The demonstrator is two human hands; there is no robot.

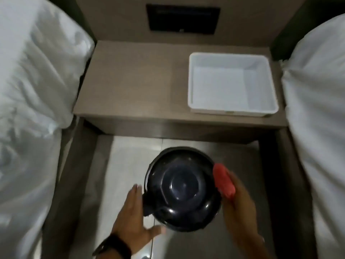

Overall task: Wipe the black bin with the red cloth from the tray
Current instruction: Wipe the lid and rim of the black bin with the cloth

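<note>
Bin (181,187) stands on the floor between two beds, just below the tabletop (130,81). The right hand (237,206) has its grip clamped on the cloth (223,181), which is at the bin's right rim. The left hand (134,212), grip apart and fingers straight, lies against the left side. Judgement: wiping is in hand. Brace with the left hand and run the cloth round the rim with even pressure. Count: one bin, one cloth, one tray (231,113).

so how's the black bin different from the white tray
The black bin is round and glossy; the white tray is rectangular and matte. The bin is down near the floor; the tray sits on the bedside table. The red cloth is at the bin's edge, away from the tray. Both look plastic.
</note>
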